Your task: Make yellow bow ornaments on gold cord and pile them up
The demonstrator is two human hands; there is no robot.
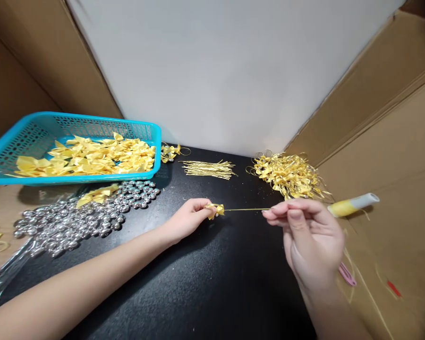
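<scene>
My left hand (189, 218) pinches a small yellow ribbon bow (215, 210) above the black table (184, 283). A thin gold cord (246, 209) runs from the bow to my right hand (306, 236), whose fingers are closed on the cord's other end. A yellow and white tube (354, 204) sticks out to the right behind my right hand; whether the hand holds it I cannot tell.
A blue basket (7, 160) of yellow bows stands at the back left. Silver beads (74, 219) lie in a heap in front of it. Loose gold cords (208, 168) and a pile of finished bows (288, 174) lie at the back. Cardboard walls (393, 118) close in both sides.
</scene>
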